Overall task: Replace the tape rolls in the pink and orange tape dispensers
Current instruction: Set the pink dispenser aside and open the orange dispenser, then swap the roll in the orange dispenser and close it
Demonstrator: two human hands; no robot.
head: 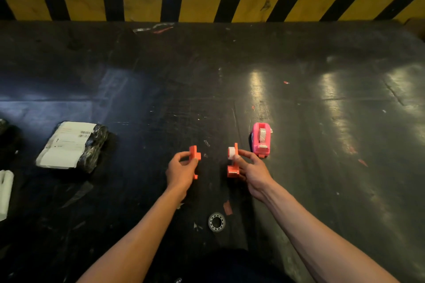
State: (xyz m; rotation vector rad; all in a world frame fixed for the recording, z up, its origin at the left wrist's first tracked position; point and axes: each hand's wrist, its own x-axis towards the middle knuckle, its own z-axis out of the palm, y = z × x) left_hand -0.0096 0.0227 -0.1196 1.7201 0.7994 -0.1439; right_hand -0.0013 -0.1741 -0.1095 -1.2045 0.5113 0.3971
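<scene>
- Dark scuffed table (299, 99) runs up to a wall of yellow and black stripes.
- Left hand (180, 171) pinches one orange half (195, 153) of the split dispenser.
- Right hand (253, 167) clamps the other orange half (233, 167), a white roll (231, 152) seated on it.
- Pink dispenser (261, 139) stands just beyond the right hand, closed.
- Empty core (216, 221) lies near, between the forearms.
- Wrapped parcel (71, 146) sits far left.
</scene>
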